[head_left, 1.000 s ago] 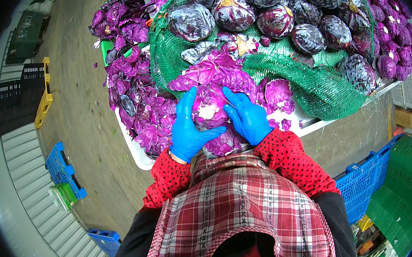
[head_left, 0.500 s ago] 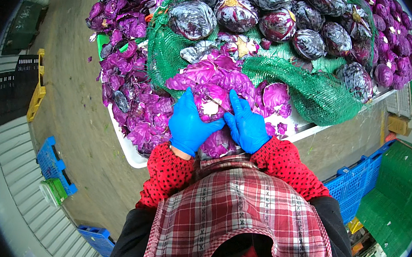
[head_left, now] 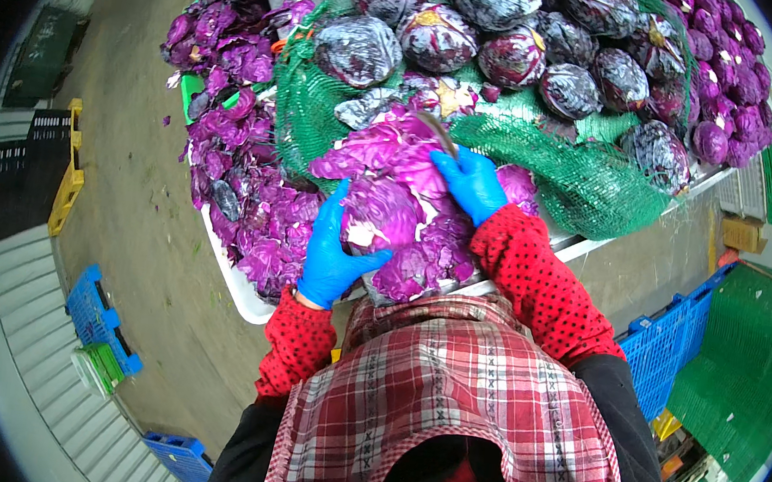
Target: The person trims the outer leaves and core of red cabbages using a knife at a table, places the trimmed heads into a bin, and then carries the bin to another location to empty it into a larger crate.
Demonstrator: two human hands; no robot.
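In my blue-gloved left hand (head_left: 334, 250) is a purple cabbage (head_left: 381, 211), its fingers along the left side and the thumb beneath. A pale cut patch shows on the cabbage's lower left. My right hand (head_left: 473, 186), gloved in blue too, is closed to the upper right of that cabbage. A short, curved knife blade (head_left: 437, 133) sticks up from its fingers; the handle is hidden in the glove. Loose purple leaves (head_left: 381, 148) lie just beyond the cabbage, and more leaves (head_left: 426, 263) sit below it, near my apron.
Untrimmed dark cabbages (head_left: 358, 51) are heaped on green netting (head_left: 586, 191) at the far side. Stripped leaves (head_left: 259, 206) pile up on the left above the white table rim (head_left: 238, 283). Smooth trimmed cabbages (head_left: 735, 89) are stacked far right. A blue crate (head_left: 669, 338) stands lower right.
My right hand has moved up and right off the cabbage, and the knife blade now points upward. My left hand has shifted slightly left, with the cabbage turned and lower.
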